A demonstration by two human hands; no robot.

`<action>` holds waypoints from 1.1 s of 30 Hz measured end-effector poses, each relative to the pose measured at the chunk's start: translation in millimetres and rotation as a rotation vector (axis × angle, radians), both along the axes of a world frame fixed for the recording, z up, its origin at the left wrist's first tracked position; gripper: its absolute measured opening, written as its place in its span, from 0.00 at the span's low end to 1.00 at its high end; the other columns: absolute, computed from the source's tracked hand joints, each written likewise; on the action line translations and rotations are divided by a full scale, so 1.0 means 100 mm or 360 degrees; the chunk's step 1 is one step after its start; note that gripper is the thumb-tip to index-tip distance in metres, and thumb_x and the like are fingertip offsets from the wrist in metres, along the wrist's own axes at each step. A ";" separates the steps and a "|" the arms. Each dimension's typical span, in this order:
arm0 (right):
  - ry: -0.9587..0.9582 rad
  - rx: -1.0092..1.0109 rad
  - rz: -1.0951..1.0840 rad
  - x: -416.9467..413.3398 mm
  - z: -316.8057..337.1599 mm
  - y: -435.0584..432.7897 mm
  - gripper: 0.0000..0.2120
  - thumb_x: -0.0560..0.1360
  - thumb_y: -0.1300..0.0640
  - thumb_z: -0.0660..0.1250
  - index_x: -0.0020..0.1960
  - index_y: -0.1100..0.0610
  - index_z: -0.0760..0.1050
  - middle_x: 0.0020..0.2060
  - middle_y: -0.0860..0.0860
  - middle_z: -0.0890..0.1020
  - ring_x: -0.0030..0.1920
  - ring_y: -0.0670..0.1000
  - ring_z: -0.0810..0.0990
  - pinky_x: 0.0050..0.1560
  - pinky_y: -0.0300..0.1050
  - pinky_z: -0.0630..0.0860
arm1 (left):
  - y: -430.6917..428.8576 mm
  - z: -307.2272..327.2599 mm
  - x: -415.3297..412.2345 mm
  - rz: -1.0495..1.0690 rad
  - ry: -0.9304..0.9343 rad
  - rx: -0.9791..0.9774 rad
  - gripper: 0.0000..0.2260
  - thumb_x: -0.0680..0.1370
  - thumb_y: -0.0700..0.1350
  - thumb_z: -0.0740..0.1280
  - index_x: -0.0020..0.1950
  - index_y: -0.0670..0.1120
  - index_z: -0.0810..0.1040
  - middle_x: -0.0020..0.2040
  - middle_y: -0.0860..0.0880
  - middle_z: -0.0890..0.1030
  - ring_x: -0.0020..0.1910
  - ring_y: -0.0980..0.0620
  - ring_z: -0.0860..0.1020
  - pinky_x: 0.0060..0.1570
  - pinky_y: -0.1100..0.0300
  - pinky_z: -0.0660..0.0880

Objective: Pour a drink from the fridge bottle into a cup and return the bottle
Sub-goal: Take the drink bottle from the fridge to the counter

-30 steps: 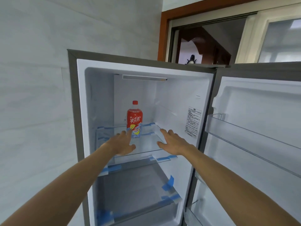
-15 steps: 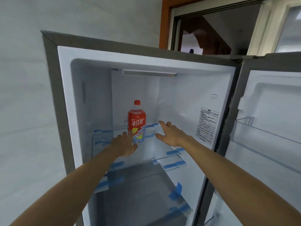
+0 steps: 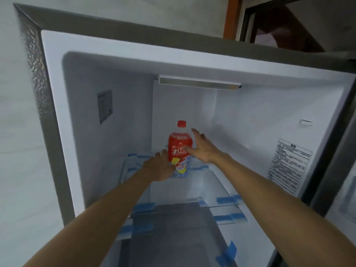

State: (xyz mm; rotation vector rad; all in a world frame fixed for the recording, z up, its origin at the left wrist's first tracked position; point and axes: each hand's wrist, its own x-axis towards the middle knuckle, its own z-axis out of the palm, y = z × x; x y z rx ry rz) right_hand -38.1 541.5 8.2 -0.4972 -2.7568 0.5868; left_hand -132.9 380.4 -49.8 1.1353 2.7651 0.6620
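Flanking the bottle (image 3: pixel 178 140), both forearms run straight into the fridge (image 3: pixel 52 78). Left grip (image 3: pixel 159 168) sits at bottle's 7 o'clock, fingers straight, holding nothing; contact w/ label unclear. Right grip (image 3: pixel 203 149) at 3 o'clock, wide open, fingers spread by the shoulder, thumb across label front. Bottle upright, cap on, at 12 o'clock of glass shelf (image 3: pixel 208 182), near back wall. Room at 9 & 3 o'clock to side walls; blue tape (image 3: pixel 225 199) along shelf's front edge.
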 end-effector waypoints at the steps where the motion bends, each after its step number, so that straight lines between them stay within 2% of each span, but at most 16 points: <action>1: 0.0026 -0.0066 0.0043 -0.09 0.02 0.01 0.41 0.78 0.42 0.65 0.80 0.51 0.45 0.74 0.60 0.62 0.70 0.63 0.69 0.68 0.60 0.71 | 0.02 0.02 -0.04 0.0024 -0.0002 0.0005 0.30 0.79 0.62 0.62 0.73 0.45 0.61 0.66 0.39 0.72 0.64 0.39 0.75 0.60 0.48 0.73; 6: 0.0140 -0.0391 0.0242 -0.37 -0.02 0.04 0.42 0.73 0.45 0.73 0.78 0.49 0.52 0.68 0.57 0.74 0.62 0.58 0.79 0.61 0.58 0.78 | 0.07 0.04 -0.12 0.0088 0.0037 -0.0064 0.31 0.82 0.59 0.59 0.77 0.42 0.55 0.71 0.38 0.69 0.68 0.40 0.72 0.62 0.49 0.71; 9: 0.0238 -0.0526 0.0296 -0.44 -0.08 0.09 0.43 0.71 0.47 0.76 0.76 0.50 0.55 0.66 0.54 0.77 0.60 0.56 0.80 0.60 0.54 0.78 | 0.07 0.02 -0.13 0.0112 0.0035 -0.0073 0.33 0.82 0.59 0.59 0.78 0.42 0.53 0.72 0.38 0.68 0.70 0.40 0.70 0.66 0.47 0.70; 12: 0.0323 -0.0600 0.0306 -0.48 -0.11 0.13 0.38 0.69 0.48 0.78 0.72 0.51 0.62 0.64 0.53 0.78 0.58 0.54 0.81 0.57 0.48 0.79 | 0.07 -0.01 -0.16 0.0117 -0.0030 -0.0053 0.34 0.81 0.60 0.59 0.79 0.43 0.53 0.73 0.38 0.67 0.71 0.40 0.70 0.67 0.47 0.70; 17: 0.0514 -0.0633 0.0288 -0.45 -0.08 0.12 0.37 0.65 0.47 0.80 0.69 0.52 0.69 0.60 0.50 0.80 0.54 0.51 0.82 0.56 0.47 0.80 | 0.08 -0.07 -0.17 0.0003 -0.0358 0.0221 0.33 0.80 0.53 0.65 0.78 0.42 0.53 0.73 0.41 0.70 0.69 0.44 0.72 0.67 0.49 0.71; 21: 0.0610 -0.0721 0.0361 -0.32 0.16 0.07 0.36 0.66 0.49 0.80 0.69 0.51 0.68 0.61 0.50 0.79 0.55 0.51 0.81 0.57 0.50 0.81 | 0.12 0.00 -0.09 -0.0041 -0.0622 0.0484 0.31 0.78 0.47 0.71 0.75 0.44 0.58 0.70 0.44 0.73 0.65 0.47 0.73 0.60 0.55 0.72; 24: 0.0603 -0.0704 0.0418 -0.19 0.37 0.03 0.36 0.68 0.49 0.79 0.71 0.51 0.67 0.64 0.51 0.77 0.57 0.52 0.81 0.57 0.52 0.81 | 0.13 0.07 0.00 0.0030 -0.0942 0.0685 0.31 0.77 0.47 0.72 0.73 0.49 0.58 0.64 0.47 0.72 0.61 0.45 0.75 0.53 0.51 0.77; 29: 0.0659 -0.0690 0.0417 0.00 0.51 -0.12 0.36 0.68 0.51 0.79 0.71 0.51 0.67 0.64 0.50 0.77 0.55 0.48 0.79 0.53 0.45 0.81 | 0.06 0.13 0.13 -0.0001 -0.1269 0.1055 0.31 0.74 0.40 0.75 0.72 0.45 0.64 0.65 0.43 0.76 0.57 0.43 0.79 0.47 0.52 0.81; 33: 0.0674 -0.0700 0.0358 0.18 0.51 -0.22 0.37 0.67 0.51 0.79 0.71 0.51 0.67 0.65 0.51 0.77 0.57 0.51 0.80 0.56 0.52 0.81 | -0.03 0.14 0.26 -0.0033 -0.1516 0.1234 0.30 0.72 0.37 0.75 0.71 0.43 0.68 0.64 0.42 0.78 0.58 0.41 0.80 0.46 0.51 0.82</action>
